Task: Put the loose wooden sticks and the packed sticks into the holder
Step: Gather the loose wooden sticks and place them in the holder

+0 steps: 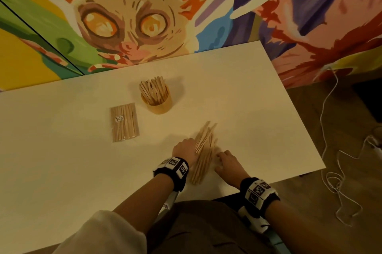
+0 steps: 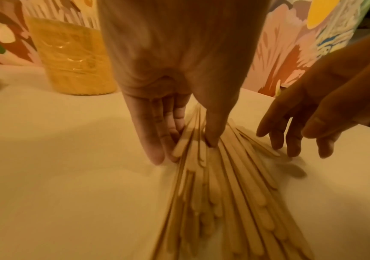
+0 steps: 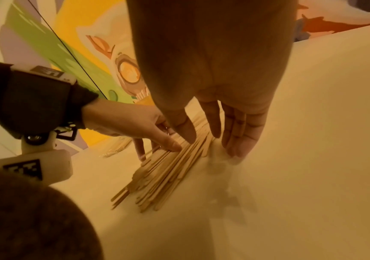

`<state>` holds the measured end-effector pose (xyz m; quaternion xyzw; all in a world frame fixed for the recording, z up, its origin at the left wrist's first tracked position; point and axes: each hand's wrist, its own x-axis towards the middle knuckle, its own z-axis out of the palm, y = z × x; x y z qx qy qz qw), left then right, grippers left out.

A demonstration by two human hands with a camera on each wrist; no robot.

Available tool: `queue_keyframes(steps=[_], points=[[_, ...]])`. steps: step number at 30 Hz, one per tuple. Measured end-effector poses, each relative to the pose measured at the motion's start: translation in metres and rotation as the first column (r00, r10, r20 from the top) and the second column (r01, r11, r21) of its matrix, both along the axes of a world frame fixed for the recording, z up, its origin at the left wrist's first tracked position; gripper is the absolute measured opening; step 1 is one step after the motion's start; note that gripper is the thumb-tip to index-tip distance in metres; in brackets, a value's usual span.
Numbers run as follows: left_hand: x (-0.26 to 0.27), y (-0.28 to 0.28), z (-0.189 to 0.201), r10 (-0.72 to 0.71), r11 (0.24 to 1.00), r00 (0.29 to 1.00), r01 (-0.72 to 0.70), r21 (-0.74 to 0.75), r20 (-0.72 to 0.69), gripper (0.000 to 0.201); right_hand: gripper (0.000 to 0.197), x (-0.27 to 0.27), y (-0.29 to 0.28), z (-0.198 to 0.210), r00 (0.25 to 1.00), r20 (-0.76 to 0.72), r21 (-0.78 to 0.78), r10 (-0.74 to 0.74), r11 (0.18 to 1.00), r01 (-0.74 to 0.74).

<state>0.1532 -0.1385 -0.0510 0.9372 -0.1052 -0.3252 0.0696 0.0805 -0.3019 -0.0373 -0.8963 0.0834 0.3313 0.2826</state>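
Observation:
A pile of loose wooden sticks (image 1: 203, 150) (image 2: 224, 193) (image 3: 164, 172) lies on the white table (image 1: 62, 160) near its front edge. My left hand (image 1: 185, 148) (image 2: 185, 149) rests against the pile's left side with straight fingers, and its thumb presses on top of the sticks. My right hand (image 1: 224, 160) (image 3: 211, 144) has straight fingers touching the table along the pile's right edge. The round wooden holder (image 1: 159, 104) (image 2: 72, 61) stands farther back with several sticks upright in it. The packed sticks (image 1: 124, 122) lie flat in clear wrap, left of the holder.
A painted mural wall (image 1: 186, 15) runs along the table's far edge. The table's right edge (image 1: 299, 108) drops to a wooden floor with white cables (image 1: 330, 181). My lap (image 1: 206, 229) sits at the table's front edge.

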Motion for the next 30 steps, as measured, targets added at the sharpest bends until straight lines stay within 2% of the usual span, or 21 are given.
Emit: queue_keyframes(steps=[5,9,13,21,26,30], points=[[0.0,0.01,0.004,0.049,0.996,0.998,-0.051,-0.071,-0.025,0.038,0.047,0.0,-0.007,-0.001,0.999,-0.024,0.018,-0.048,0.999,0.048],[0.002,0.028,0.004,0.117,0.985,0.992,-0.121,-0.119,-0.04,0.024,0.043,0.0,-0.009,-0.004,0.997,-0.006,0.029,-0.083,0.996,0.083],[0.001,0.045,0.002,0.122,0.979,0.985,-0.14,-0.149,-0.124,0.035,0.037,0.004,-0.011,-0.004,0.995,0.008,0.039,-0.098,0.994,0.097],[-0.011,0.078,-0.002,0.188,0.917,0.941,-0.271,-0.291,-0.283,0.024,0.031,0.023,-0.007,-0.002,0.984,0.027,0.156,-0.174,0.973,0.168],[-0.021,0.087,0.007,0.204,0.867,0.927,-0.32,-0.381,-0.316,0.016,0.03,0.044,0.009,0.0,0.958,-0.002,0.29,-0.287,0.917,0.275],[-0.028,0.09,0.014,0.183,0.848,0.925,-0.32,-0.422,-0.333,0.009,0.03,0.062,0.03,0.003,0.887,-0.124,0.408,-0.446,0.792,0.455]])
